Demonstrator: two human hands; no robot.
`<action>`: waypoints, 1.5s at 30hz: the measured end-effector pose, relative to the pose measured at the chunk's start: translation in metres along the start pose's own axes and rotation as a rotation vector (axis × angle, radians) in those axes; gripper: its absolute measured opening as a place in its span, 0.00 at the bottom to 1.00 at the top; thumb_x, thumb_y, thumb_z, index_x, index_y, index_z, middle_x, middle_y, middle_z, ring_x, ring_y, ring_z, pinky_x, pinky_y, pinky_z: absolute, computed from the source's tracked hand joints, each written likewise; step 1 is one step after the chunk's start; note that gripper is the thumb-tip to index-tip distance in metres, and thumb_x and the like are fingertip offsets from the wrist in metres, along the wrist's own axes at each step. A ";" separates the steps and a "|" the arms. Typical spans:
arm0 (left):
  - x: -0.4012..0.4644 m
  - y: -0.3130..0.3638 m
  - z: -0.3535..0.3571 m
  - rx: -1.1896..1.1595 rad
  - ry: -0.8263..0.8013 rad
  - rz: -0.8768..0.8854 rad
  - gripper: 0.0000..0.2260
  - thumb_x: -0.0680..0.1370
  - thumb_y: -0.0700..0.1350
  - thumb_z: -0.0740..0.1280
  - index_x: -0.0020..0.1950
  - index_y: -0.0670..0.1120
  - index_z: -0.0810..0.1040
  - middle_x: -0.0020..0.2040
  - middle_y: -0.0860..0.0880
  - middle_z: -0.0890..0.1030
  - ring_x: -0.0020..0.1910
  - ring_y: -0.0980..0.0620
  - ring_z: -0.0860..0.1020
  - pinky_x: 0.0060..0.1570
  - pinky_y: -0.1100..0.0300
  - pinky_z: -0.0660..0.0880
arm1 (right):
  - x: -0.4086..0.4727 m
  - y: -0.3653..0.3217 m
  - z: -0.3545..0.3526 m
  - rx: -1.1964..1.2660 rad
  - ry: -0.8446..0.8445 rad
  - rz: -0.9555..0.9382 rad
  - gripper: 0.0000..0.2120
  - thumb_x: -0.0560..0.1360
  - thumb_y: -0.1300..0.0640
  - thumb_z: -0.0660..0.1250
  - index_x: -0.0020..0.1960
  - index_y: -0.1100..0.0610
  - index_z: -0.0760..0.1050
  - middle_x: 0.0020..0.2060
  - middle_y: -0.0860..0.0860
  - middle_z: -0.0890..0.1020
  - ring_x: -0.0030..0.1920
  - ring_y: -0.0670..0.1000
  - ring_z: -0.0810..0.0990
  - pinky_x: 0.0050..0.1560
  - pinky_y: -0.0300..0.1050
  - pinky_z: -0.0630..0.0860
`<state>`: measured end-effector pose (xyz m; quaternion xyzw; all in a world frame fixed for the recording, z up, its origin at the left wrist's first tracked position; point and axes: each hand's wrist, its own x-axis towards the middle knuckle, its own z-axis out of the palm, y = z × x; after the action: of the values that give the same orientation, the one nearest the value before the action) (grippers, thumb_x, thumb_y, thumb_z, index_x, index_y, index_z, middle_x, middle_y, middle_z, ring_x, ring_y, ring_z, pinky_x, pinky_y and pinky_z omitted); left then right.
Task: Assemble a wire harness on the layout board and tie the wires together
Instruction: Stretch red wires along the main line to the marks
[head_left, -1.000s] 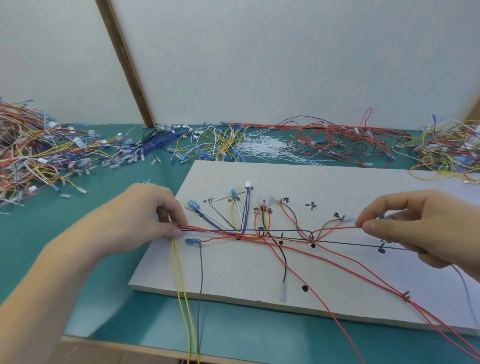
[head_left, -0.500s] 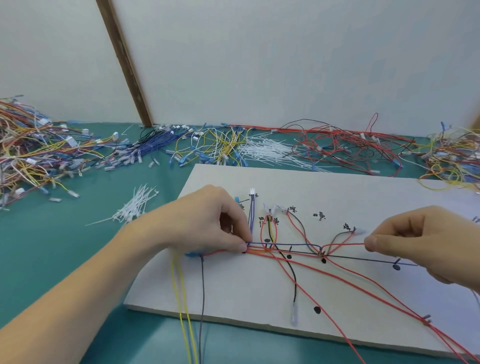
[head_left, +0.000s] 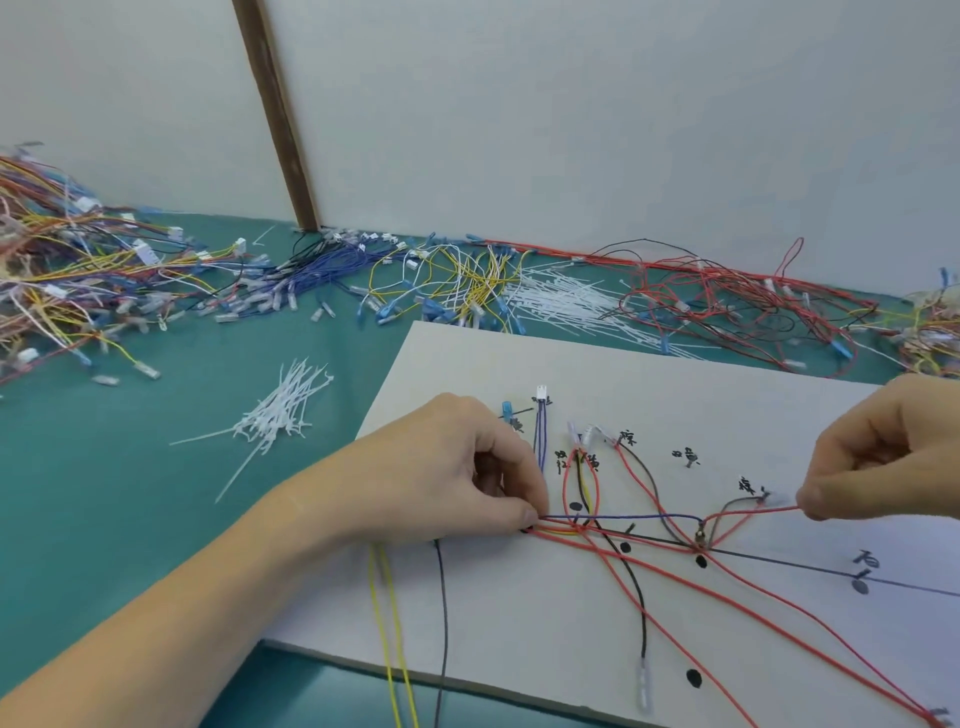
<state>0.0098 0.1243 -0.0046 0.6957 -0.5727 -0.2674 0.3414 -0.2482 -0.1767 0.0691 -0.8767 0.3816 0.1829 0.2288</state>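
Teal matting covers the table (head_left: 156, 493), with loose wire piles along its far edge and a small heap of white cable ties (head_left: 283, 410) lying just beside the left edge of the white layout board (head_left: 675, 374). On the board, the wire bundle (head_left: 613, 525) runs along the drawn black line near the middle. The left hand (head_left: 457, 478) pinches the bundle's left end between thumb and forefinger; the right hand (head_left: 883, 457), near the board's right edge, pinches the end of a red wire (head_left: 753, 514) and holds it taut.

No tie is on the bundle yet, by the look of it. Pull too hard on the red wire and it could drag the others off the marked line, or slip from the left pinch. Several strands, two yellow wires (head_left: 387, 623) among them, hang over the board's near edge and could snag.
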 end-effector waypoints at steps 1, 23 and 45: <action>0.001 0.000 0.001 0.006 0.006 -0.002 0.05 0.74 0.43 0.75 0.45 0.53 0.88 0.36 0.55 0.84 0.31 0.59 0.75 0.33 0.68 0.71 | 0.002 -0.003 -0.004 -0.016 -0.023 0.011 0.37 0.52 0.16 0.71 0.51 0.38 0.86 0.33 0.55 0.84 0.30 0.59 0.79 0.37 0.60 0.82; 0.064 -0.010 -0.008 0.238 0.317 -0.098 0.07 0.76 0.43 0.74 0.48 0.55 0.88 0.37 0.60 0.83 0.38 0.63 0.79 0.37 0.74 0.71 | -0.010 0.002 0.016 -0.041 0.030 -0.065 0.39 0.49 0.11 0.63 0.48 0.35 0.84 0.29 0.46 0.83 0.26 0.43 0.76 0.42 0.48 0.83; 0.044 0.014 -0.006 0.315 0.338 0.052 0.03 0.76 0.48 0.75 0.47 0.56 0.87 0.38 0.63 0.81 0.39 0.60 0.76 0.39 0.70 0.69 | -0.023 0.001 0.037 0.060 0.005 -0.080 0.38 0.51 0.14 0.67 0.45 0.42 0.86 0.24 0.50 0.78 0.25 0.46 0.69 0.32 0.48 0.76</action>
<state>0.0141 0.0809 0.0108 0.7603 -0.5597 -0.0457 0.3265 -0.2696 -0.1438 0.0492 -0.8844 0.3523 0.1598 0.2612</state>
